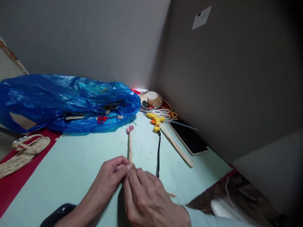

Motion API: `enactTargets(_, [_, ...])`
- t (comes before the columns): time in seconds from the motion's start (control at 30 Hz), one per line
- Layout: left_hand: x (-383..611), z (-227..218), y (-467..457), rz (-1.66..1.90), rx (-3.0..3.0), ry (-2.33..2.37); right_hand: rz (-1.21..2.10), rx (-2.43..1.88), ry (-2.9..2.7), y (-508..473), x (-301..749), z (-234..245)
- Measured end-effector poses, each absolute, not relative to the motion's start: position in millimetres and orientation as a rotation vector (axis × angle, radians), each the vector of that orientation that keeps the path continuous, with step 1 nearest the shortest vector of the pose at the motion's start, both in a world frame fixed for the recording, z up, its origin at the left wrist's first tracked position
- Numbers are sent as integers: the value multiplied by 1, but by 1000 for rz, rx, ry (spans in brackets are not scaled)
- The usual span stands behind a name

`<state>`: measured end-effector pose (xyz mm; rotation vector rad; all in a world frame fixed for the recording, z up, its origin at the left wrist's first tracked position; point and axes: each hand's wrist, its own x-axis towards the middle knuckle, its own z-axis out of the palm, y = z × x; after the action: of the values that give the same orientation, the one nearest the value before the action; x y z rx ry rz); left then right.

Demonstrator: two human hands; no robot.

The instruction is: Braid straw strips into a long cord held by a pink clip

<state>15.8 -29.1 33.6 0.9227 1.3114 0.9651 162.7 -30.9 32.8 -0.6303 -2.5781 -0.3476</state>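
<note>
A narrow straw braid (130, 146) runs away from me along the pale green table cover, its far end held in a pink binder clip (130, 129). My left hand (115, 171) pinches the near end of the braid between thumb and forefinger. Close against it, my right hand (148, 197) is closed around the strands at the same end, hiding most of them. A little loose straw (171, 194) sticks out to the right of my right hand.
A yellow glue gun (156, 122) lies ahead, its black cord running toward me. Beside it are a straw bundle (177, 146) and a black tablet (189, 137). A blue plastic bag (71, 94) with red scissors (102, 119) fills the back left. A woven basket (143, 97) holds a white cup (151, 96).
</note>
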Motion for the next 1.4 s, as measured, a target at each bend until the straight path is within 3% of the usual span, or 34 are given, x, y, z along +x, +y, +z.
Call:
enactTargets(0.17, [13, 37, -31, 915, 880, 1296, 573, -953, -2517, -11, 188, 73])
enactTargets(0.27, [12, 39, -31, 916, 921, 1269, 885, -1062, -2369, 11, 194, 83])
enactTargets(0.4, [11, 39, -31, 931, 883, 1183, 1325, -904, -2348, 26, 185, 66])
enactTargets(0.83, [12, 39, -32, 914, 947, 1260, 1347, -838, -2266, 22, 181, 43])
enactTargets(1.23, [11, 52, -44, 670, 1569, 1697, 1448, -1001, -1959, 13, 174, 30])
enactTargets(1.4, [18, 56, -49, 769, 1744, 1844, 1485, -987, -1913, 10, 174, 32])
